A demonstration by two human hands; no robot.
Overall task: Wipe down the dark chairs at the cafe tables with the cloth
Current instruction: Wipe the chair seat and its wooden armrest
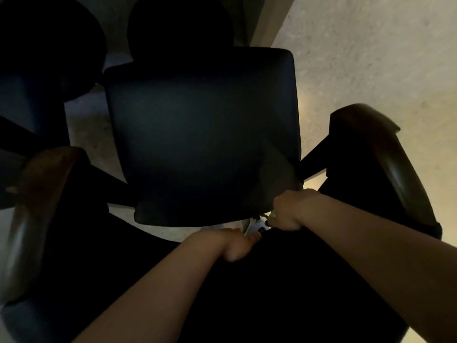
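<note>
Because the light is so low, most of the scene reads as near-black shapes seen from above. At the far left a dark wooden armrest (37,214) curves down the frame, its lower end lost in shadow, and above it two rounded black forms (44,45), cut off by the top edge, cannot be identified. In the middle sits the dark chair (197,134), its squarish padded seat facing the camera with a pale speckled floor (371,58) showing around it. Below the seat's near edge the left hand (235,246) comes in on a bare forearm; its fingers curl down and out of sight against black material, so whether that grip holds anything cannot be told. Just beside it, to the right, the right hand (289,211) is closed with fingers folded under at the seat's near right corner. Between the two hands a small white patch with dark marks (258,225) peeks out; whether it is the cloth is unclear, and whether the right grip clamps it cannot be told. At the right a second armrest (395,164) arcs downward, partly hidden by the right forearm.
</note>
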